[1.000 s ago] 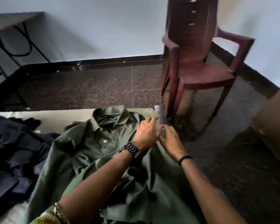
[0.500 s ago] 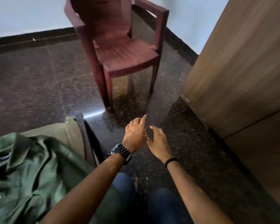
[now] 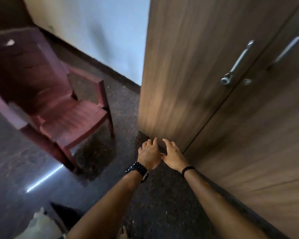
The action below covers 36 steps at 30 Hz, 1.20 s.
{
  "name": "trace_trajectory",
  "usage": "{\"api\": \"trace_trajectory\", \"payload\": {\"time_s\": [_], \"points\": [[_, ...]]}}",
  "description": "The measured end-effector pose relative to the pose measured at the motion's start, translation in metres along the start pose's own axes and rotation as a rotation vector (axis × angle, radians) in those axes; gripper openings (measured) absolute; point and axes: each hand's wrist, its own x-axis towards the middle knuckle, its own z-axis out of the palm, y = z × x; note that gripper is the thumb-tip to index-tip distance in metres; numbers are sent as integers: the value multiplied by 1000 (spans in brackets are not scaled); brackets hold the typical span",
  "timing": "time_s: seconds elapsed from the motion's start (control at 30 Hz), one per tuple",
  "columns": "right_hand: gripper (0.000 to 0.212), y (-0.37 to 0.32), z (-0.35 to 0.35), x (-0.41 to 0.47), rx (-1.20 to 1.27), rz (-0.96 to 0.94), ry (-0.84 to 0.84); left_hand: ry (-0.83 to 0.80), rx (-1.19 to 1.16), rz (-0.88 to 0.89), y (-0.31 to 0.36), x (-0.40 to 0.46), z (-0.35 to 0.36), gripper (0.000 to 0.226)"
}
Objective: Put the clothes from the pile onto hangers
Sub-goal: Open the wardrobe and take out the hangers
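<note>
My left hand (image 3: 149, 153) and my right hand (image 3: 173, 155) reach out in front of me, side by side and almost touching. Both are wide, fingers spread, and hold nothing. They hang over the dark floor (image 3: 162, 195), near the bottom corner of the wardrobe (image 3: 179, 75). Its two doors have shiny handles (image 3: 238, 62). A red chair (image 3: 62, 114) stands to my left. I see no clothes or hangers here.

Your forearms are bare, with no sleeves showing. On your left wrist you wear a dark link-bracelet watch (image 3: 137, 170) with a metal clasp; on your right wrist, a thin black band (image 3: 188, 169).
</note>
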Motion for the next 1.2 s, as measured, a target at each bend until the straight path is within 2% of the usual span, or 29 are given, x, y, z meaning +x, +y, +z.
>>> {"api": "trace_trajectory", "payload": {"time_s": [0.17, 0.4, 0.53, 0.67, 0.77, 0.83, 0.97, 1.07, 1.2], "points": [[65, -2, -101, 14, 86, 107, 203, 33, 57, 256, 77, 44, -62, 65], [65, 26, -200, 28, 191, 127, 509, 108, 32, 515, 176, 110, -114, 65], [58, 48, -257, 44, 266, 99, 716, 193, -48, 679, 233, 151, -127, 55], [49, 74, -320, 58, 247, 64, 1005, 334, -171, 759, 293, 197, -136, 55], [46, 92, -354, 75, 342, 55, 1191, 392, -294, 798, 330, 220, -145, 51], [42, 102, -368, 89, 462, 42, 1213, 454, -295, 814, 350, 231, -150, 49], [27, 117, -373, 113, 627, 28, 1093, 551, -221, 801, 366, 254, -149, 50], [20, 123, -368, 117, 662, 47, 1060, 487, -199, 845, 358, 264, -141, 58], [16, 120, -364, 114, 666, 72, 1115, 376, -135, 852, 352, 264, -134, 62]]}}
